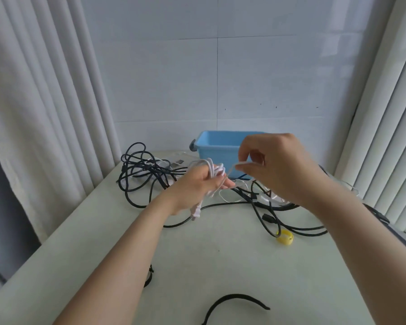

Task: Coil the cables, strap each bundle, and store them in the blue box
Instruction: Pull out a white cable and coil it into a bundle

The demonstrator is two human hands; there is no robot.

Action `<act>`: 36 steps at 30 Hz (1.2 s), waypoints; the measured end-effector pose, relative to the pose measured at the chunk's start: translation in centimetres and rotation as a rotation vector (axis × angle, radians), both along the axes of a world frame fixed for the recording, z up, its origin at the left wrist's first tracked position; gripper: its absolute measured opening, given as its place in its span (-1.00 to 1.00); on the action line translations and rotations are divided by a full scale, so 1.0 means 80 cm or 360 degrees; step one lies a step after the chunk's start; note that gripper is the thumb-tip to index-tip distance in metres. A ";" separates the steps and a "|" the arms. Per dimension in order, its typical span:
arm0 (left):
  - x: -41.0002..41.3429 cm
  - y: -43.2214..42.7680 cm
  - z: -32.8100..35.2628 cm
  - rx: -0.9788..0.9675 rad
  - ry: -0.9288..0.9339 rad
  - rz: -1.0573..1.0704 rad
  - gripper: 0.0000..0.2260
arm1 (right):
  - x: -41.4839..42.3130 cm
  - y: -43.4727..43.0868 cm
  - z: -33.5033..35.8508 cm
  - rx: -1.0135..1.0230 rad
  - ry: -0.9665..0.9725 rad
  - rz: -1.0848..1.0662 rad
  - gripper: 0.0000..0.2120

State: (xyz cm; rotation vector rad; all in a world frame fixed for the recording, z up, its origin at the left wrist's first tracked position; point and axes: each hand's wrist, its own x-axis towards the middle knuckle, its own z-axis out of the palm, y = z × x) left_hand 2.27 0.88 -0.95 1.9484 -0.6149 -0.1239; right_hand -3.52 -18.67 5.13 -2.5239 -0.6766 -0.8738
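Nearest, a black strap point(234, 304) lies unused. The left hand point(197, 185) grips white cable point(212, 168) loops above the table point(197, 254); the right hand point(275, 165) pinches its free run. Light, limp, probably springy: hold where the loops cross. The blue box point(217, 146) waits behind.

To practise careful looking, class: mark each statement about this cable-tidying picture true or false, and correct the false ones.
1. The left hand holds loops of white cable. True.
2. The blue box stands at the near edge of the table. False: it stands at the far end.
3. The right hand pinches a strand of the white cable. True.
4. The yellow strap is wrapped round the white cable. False: it lies loose on the table.
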 end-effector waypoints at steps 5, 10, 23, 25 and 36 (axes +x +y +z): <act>-0.009 -0.003 0.006 -0.0166 0.0306 -0.0311 -0.75 | 0.022 -0.021 -0.009 0.0236 -0.0084 -0.0077 -0.84; -0.015 0.002 0.017 -0.0368 0.0476 -0.0596 -0.77 | 0.038 -0.034 -0.018 0.0390 -0.0013 -0.0146 -0.73; -0.026 0.010 0.047 -0.1449 0.0692 -0.1422 -0.77 | 0.069 -0.026 -0.078 0.0124 0.0437 -0.0208 -0.69; -0.027 0.013 0.057 -0.1630 0.0700 -0.1317 -0.78 | 0.068 -0.015 -0.089 0.0083 0.0559 -0.0179 -0.74; 0.007 0.054 0.060 -0.1745 0.0171 -0.0187 -0.78 | 0.056 0.024 -0.131 -0.0596 0.0968 0.0023 -0.81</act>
